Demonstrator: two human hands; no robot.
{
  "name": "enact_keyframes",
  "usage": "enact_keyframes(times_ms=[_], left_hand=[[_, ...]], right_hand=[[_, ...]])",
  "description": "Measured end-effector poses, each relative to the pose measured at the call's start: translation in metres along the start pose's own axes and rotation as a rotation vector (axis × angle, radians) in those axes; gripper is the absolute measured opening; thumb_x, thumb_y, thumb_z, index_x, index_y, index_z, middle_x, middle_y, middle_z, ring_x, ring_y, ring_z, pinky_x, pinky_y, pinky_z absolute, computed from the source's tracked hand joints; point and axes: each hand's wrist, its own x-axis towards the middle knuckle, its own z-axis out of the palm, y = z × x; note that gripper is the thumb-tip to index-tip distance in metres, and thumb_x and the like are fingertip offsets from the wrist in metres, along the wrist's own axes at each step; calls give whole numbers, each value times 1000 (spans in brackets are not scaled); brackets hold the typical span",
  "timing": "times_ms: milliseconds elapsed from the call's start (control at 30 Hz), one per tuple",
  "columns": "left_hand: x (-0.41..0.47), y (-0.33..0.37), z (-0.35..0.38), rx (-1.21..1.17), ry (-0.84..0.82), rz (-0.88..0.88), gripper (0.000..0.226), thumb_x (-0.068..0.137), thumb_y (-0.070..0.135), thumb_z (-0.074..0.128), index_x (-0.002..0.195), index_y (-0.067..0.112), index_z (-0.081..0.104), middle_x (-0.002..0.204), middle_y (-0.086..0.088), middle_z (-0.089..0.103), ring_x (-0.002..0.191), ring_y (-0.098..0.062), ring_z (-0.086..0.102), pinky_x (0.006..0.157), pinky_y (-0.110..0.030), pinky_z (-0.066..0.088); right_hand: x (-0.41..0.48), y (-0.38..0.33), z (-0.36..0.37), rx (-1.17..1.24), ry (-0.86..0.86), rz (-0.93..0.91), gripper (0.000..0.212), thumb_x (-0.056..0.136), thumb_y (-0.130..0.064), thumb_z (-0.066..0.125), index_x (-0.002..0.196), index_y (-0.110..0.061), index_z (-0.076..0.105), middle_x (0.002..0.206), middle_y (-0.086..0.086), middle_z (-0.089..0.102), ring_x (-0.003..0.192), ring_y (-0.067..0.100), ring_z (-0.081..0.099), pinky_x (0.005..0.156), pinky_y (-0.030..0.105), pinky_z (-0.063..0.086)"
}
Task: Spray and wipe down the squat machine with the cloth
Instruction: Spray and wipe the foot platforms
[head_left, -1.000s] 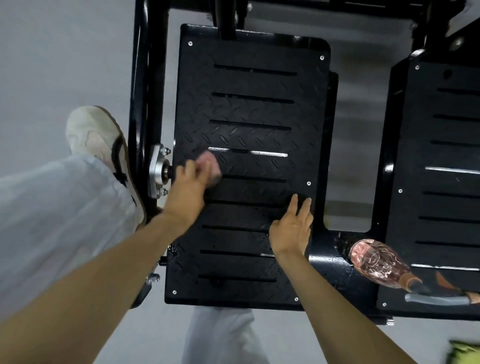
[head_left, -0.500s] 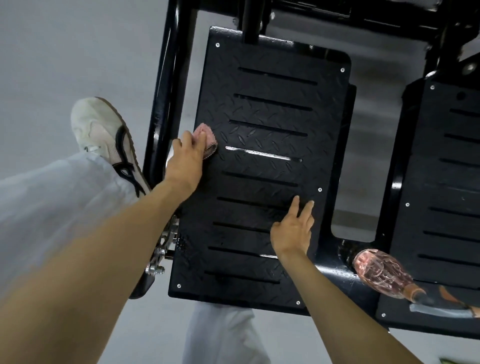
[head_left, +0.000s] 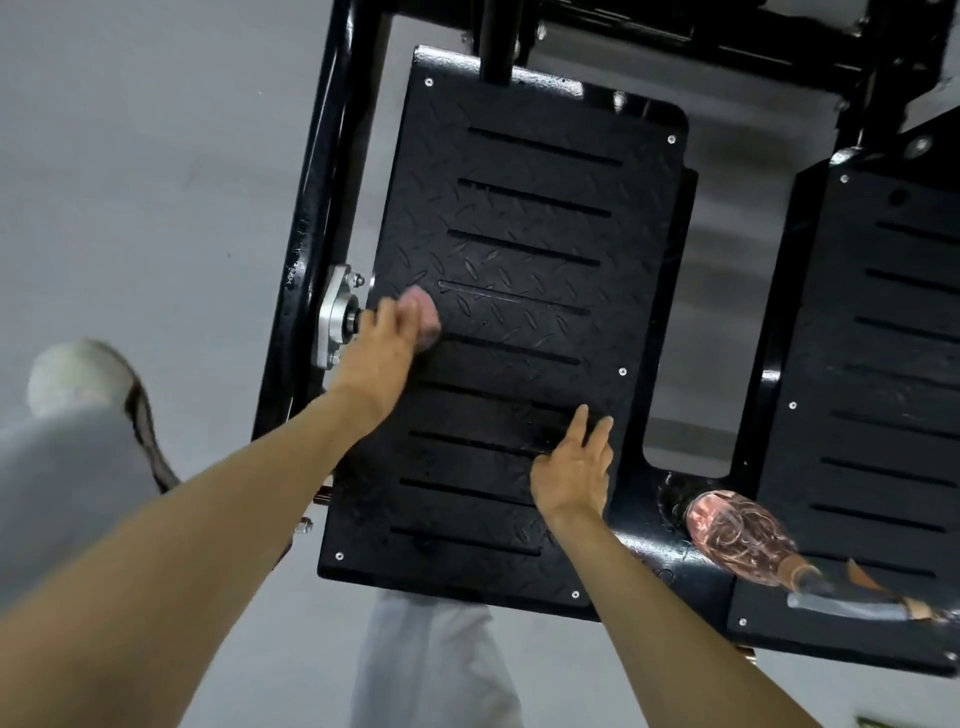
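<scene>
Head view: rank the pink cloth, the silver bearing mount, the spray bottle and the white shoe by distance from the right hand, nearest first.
1. Spray bottle, lying just right of the right hand.
2. Pink cloth, up-left, under the left hand.
3. Silver bearing mount, beyond the cloth.
4. White shoe, far left.

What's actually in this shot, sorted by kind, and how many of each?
Black foot plates: 2, the left foot plate and the right foot plate
Hands: 2, the left hand and the right hand
Pink cloth: 1, under the left hand
Spray bottle: 1, lying between the plates
White shoe: 1
Total: 7
</scene>
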Motion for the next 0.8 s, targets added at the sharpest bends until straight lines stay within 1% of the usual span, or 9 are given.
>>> enact_keyframes(times_ms=[67, 133, 233, 367, 433, 500, 567, 700, 800], left_hand=[[15, 16, -6, -187, 53, -202, 75, 83, -2, 59, 145, 4, 17, 136, -21, 26, 121, -36, 37, 91, -38, 50], [23, 39, -6, -237, 80, -246, 75, 84, 0, 59, 145, 4, 17, 139, -21, 24, 121, -36, 35, 91, -35, 48], [23, 80, -2, -176, 84, -6, 77, 82, -3, 55, 146, 10, 14, 137, -16, 24, 117, -33, 35, 83, -37, 53], [13, 106, 9, 129, 24, 434, 76, 88, 3, 51, 150, 10, 8, 142, -13, 19, 120, -32, 33, 89, -38, 47], [14, 97, 6, 214, 31, 559, 77, 88, 2, 52, 151, 10, 7, 143, -13, 20, 121, -31, 33, 94, -38, 44], [19, 77, 0, 284, 39, 594, 84, 83, 0, 56, 150, 10, 6, 141, -12, 20, 120, -31, 34, 97, -40, 41], [24, 50, -7, 264, 42, 463, 89, 78, -4, 58, 149, 12, 7, 137, -12, 22, 119, -31, 34, 98, -41, 41], [26, -8, -1, 31, 106, 41, 81, 76, -8, 59, 145, 12, 22, 131, -16, 31, 114, -34, 37, 87, -39, 51], [19, -15, 10, -44, 121, -69, 76, 78, -10, 54, 144, 13, 25, 131, -17, 31, 113, -35, 37, 81, -40, 54]], right_hand=[[4, 6, -1, 8, 7, 21, 78, 93, -12, 45, 153, -14, -5, 158, 15, -13, 143, 31, 9, 113, 40, 26], [7, 11, -1, 19, 12, 40, 79, 93, -12, 46, 153, -14, -5, 158, 15, -12, 143, 31, 10, 113, 41, 27], [11, 16, -3, 6, 26, 47, 80, 92, -14, 48, 153, -14, -5, 158, 15, -12, 142, 31, 13, 111, 41, 31], [18, 17, -5, -24, 44, 59, 83, 91, -14, 51, 153, -13, -5, 158, 15, -13, 142, 31, 13, 110, 40, 31], [21, 14, -9, -16, 60, 76, 83, 91, -14, 51, 153, -13, -4, 158, 15, -13, 142, 31, 12, 110, 40, 31], [24, 9, -12, -2, 71, 90, 82, 91, -14, 50, 153, -12, -4, 157, 16, -13, 142, 32, 11, 110, 41, 32], [25, 1, -13, 9, 75, 85, 81, 92, -14, 50, 152, -12, -4, 157, 16, -14, 142, 32, 11, 110, 41, 32], [27, -14, -11, 17, 87, 46, 80, 92, -15, 49, 152, -12, -3, 157, 16, -14, 142, 32, 10, 112, 43, 30], [23, -21, -7, 25, 87, 49, 79, 93, -16, 49, 153, -11, -2, 157, 16, -13, 143, 33, 8, 112, 44, 30]])
